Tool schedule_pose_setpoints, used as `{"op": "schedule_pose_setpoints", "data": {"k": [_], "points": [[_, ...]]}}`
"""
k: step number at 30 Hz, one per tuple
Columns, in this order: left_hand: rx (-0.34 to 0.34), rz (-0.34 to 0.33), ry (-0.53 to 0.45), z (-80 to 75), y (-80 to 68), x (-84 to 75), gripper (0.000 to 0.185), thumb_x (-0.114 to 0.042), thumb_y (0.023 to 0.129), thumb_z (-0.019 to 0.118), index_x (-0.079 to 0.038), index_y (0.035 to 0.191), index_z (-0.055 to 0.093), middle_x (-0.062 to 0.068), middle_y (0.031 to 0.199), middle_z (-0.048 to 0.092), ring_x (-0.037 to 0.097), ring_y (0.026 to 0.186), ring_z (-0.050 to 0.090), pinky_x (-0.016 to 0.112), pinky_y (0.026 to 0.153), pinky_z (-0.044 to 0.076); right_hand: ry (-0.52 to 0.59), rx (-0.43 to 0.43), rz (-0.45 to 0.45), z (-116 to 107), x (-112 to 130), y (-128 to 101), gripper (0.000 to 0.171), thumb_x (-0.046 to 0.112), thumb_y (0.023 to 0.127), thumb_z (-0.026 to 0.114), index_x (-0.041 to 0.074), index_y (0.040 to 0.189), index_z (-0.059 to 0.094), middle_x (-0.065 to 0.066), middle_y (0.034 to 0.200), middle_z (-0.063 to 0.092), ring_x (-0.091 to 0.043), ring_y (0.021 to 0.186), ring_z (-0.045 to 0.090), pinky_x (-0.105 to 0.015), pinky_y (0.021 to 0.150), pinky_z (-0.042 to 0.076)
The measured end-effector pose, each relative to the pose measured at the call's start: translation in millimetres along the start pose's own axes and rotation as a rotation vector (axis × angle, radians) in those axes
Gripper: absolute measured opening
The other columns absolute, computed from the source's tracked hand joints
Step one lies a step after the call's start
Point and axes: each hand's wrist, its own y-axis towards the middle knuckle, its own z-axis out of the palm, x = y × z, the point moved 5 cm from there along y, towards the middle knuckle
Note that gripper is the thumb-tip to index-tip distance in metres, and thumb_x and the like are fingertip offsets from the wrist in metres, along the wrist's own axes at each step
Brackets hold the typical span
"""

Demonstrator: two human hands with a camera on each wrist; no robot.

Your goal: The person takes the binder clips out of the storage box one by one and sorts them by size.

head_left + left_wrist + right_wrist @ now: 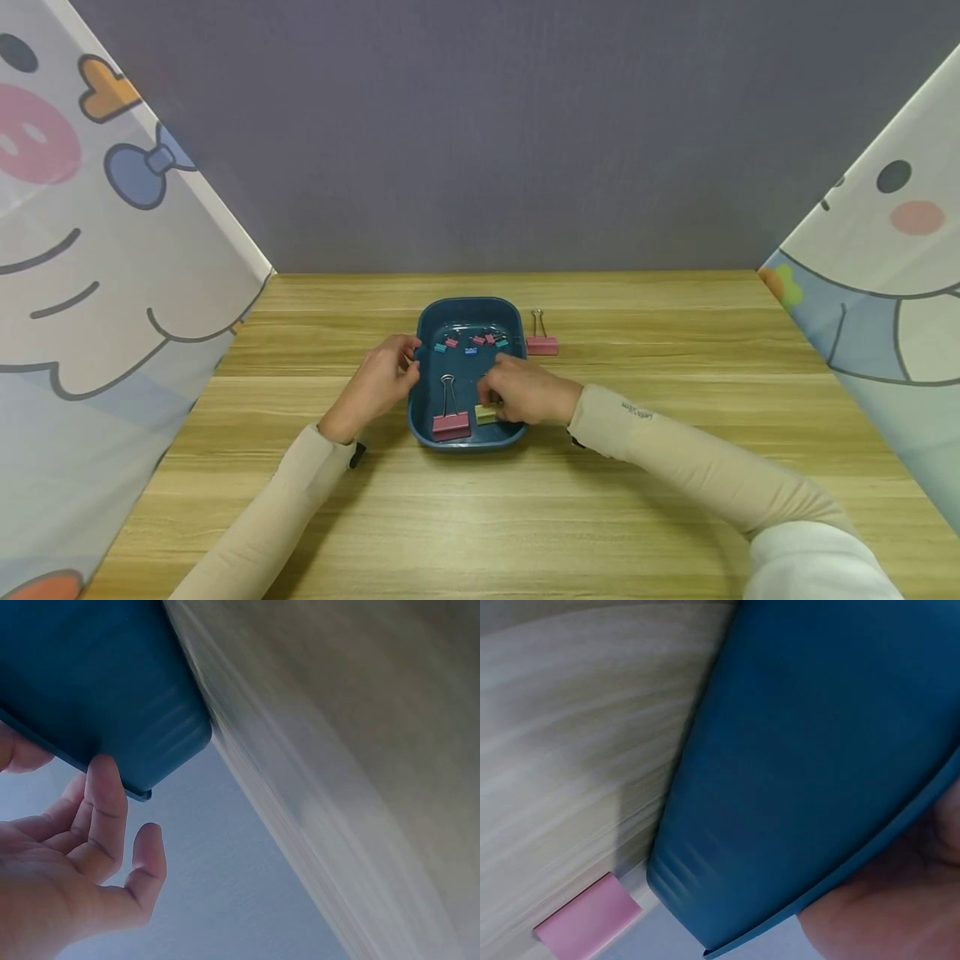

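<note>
A dark blue plastic tray (450, 450) sits on the table with binder clips inside. My left hand (381, 379) holds its left rim, fingers against the outer wall in the left wrist view. My right hand (528, 390) reaches over the right rim and pinches a yellow-green binder clip (486, 415) near the front; the fingers hide part of it. A large pink binder clip (452, 427), handles upward, lies left of that one. Several small clips, pink (490, 339), teal (440, 347) and blue (471, 351), lie toward the back of the tray.
Another large pink binder clip (542, 346) lies on the wooden table (637, 333), just outside the tray's right wall. A grey panel (487, 142) stands behind the table, and printed cartoon sheets (90, 250) flank it.
</note>
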Motion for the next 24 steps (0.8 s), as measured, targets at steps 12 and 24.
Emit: {"op": "schedule_pose_setpoints", "data": {"k": [12,24], "points": [[-0.009,0.017,-0.002,-0.2,0.2,0.1,0.029,0.0,0.083,0.062,0.006,0.111,0.059,0.009,0.087,0.058,0.019,0.074,0.059,0.028,0.058,0.048,-0.037,-0.002,0.025,-0.8,-0.6,1.2,0.016,0.011,0.072,0.08,0.014,0.083,0.07,0.006,0.074,0.062,-0.017,0.076,0.043,-0.029,0.065,0.038],[-0.003,0.008,-0.005,0.1,-0.4,-0.3,0.03,0.0,0.083,0.062,0.006,0.113,0.058,0.009,0.088,0.057,0.02,0.075,0.059,0.029,0.058,0.048,-0.032,-0.019,0.022,-1.9,0.9,1.0,0.016,0.011,0.069,0.081,0.015,0.08,0.069,0.009,0.074,0.06,-0.017,0.077,0.043,-0.03,0.067,0.038]]}}
